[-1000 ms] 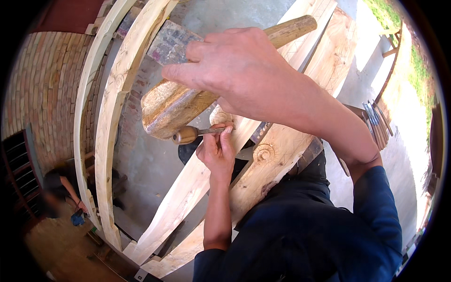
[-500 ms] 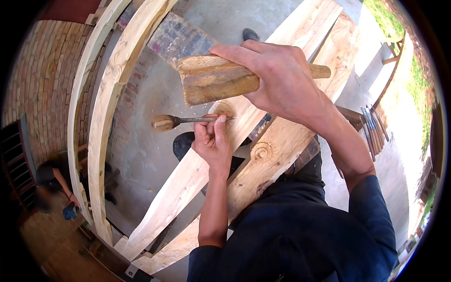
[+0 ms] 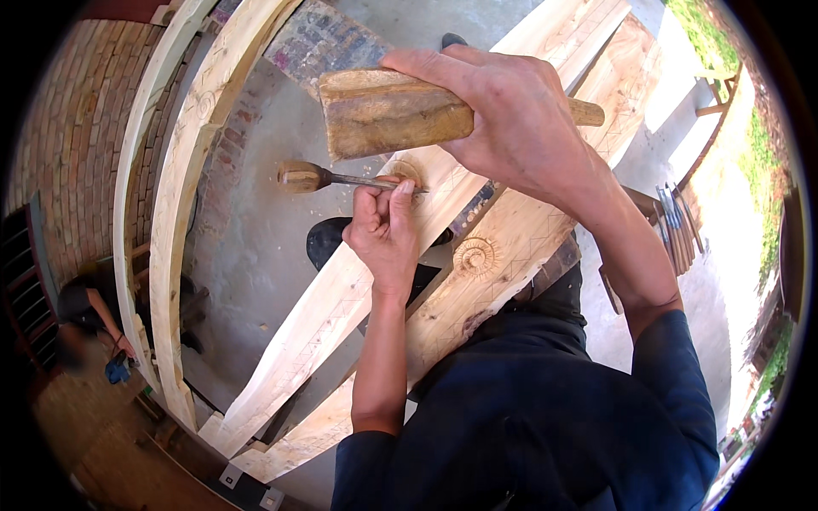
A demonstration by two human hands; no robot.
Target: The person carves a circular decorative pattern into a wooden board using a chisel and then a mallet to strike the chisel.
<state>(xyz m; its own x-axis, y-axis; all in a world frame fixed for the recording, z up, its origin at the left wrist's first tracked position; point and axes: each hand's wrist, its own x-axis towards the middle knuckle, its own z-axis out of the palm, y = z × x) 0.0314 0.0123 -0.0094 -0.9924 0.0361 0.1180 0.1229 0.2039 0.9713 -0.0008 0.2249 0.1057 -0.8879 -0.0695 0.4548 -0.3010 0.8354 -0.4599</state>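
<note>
Up close, the left hand (image 3: 385,234) grips a chisel (image 3: 341,179), its fingers (image 3: 375,204) curled tight around the metal shank while the rounded wooden handle sticks out to the left of the fist. The chisel lies nearly level, and its tip sits on the near plank (image 3: 341,307), at a round carved spot on the pale wood. Just above the chisel, the right hand (image 3: 520,128) holds a wooden mallet (image 3: 396,111), fingers wrapped closed over its thinner grip, whose end pokes out past the hand to the right. The thick, worn mallet head hangs over the chisel and is apart from it, not touching.

A second plank (image 3: 528,230) runs just right of the chisel's plank and carries a carved spiral rosette (image 3: 477,255) plus thin zigzag lines. Left of the chisel, two long curved beams (image 3: 183,213) arch over a grey concrete floor (image 3: 256,255). A dark shoe (image 3: 328,243) shows below the chisel, between the planks and the floor. Far to the left of the beams, beside a brick wall (image 3: 77,128), another person (image 3: 89,307) bends low; what that person's hands are doing is probably too small to tell.
</note>
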